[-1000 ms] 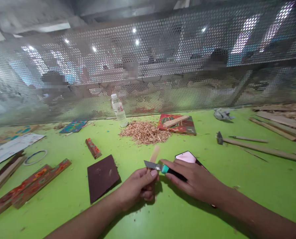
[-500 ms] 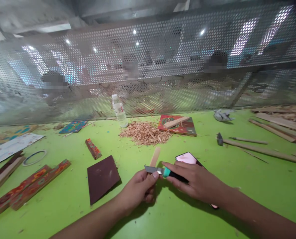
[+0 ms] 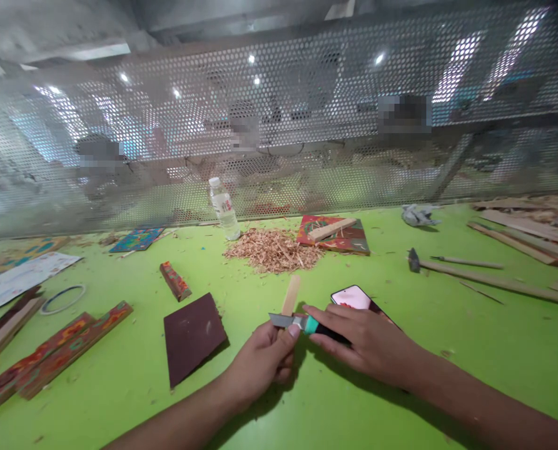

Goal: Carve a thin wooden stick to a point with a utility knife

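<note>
In my left hand point(image 3: 264, 359) is a small flat strip of pale wood point(image 3: 291, 295), its far end pointing up and away from me. My right hand point(image 3: 368, 337) grips the black and teal handle of a utility knife point(image 3: 313, 324). The knife's blade point(image 3: 279, 320) lies crosswise over the wood, just above my left fingers. My left thumb presses near the base of the blade. Beneath my right hand lies a phone point(image 3: 351, 296) with a lit screen, partly covered. A dark brown sheet of sandpaper point(image 3: 194, 337) rests to the left of my left hand.
A pile of wood shavings point(image 3: 274, 250) sits ahead, beside a water bottle point(image 3: 224, 209) and a painted board point(image 3: 361, 237). On the right lie a hammer point(image 3: 476, 276) and wood strips point(image 3: 518, 245). Painted wood pieces point(image 3: 72, 350) lie left. A perforated metal screen point(image 3: 307, 156) stands behind.
The wood strip now stands slightly more upright, and the knife blade has shifted a little to the left and down. Both hands keep their hold.
</note>
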`<state>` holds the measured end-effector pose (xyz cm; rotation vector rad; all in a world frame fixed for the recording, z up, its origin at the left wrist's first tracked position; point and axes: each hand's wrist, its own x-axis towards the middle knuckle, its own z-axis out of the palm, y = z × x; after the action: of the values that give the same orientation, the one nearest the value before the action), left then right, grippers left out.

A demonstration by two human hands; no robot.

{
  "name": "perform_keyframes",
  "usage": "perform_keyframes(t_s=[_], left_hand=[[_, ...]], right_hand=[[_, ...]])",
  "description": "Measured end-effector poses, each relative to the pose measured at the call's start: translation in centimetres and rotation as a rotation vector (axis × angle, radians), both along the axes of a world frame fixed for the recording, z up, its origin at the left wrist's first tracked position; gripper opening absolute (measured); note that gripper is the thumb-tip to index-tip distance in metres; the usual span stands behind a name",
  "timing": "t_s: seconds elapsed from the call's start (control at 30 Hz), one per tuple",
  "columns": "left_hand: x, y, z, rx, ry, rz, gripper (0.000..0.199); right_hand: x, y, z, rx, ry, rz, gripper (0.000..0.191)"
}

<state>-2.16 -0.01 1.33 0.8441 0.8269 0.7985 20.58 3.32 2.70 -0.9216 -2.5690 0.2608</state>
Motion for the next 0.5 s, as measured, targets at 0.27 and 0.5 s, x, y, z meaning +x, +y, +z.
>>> perform_keyframes(t_s=[0.27, 0.5], left_hand=[[0.25, -0.25, -0.36, 0.016, -0.02, 0.009, 0.054], [0.36, -0.32, -0.21, 0.017, -0.006, 0.015, 0.06]], right_hand=[[-0.16, -0.14, -0.15, 0.012, 0.0, -0.007, 0.046], [-0.26, -0.23, -0.16, 0.011, -0.017, 0.008, 0.049]])
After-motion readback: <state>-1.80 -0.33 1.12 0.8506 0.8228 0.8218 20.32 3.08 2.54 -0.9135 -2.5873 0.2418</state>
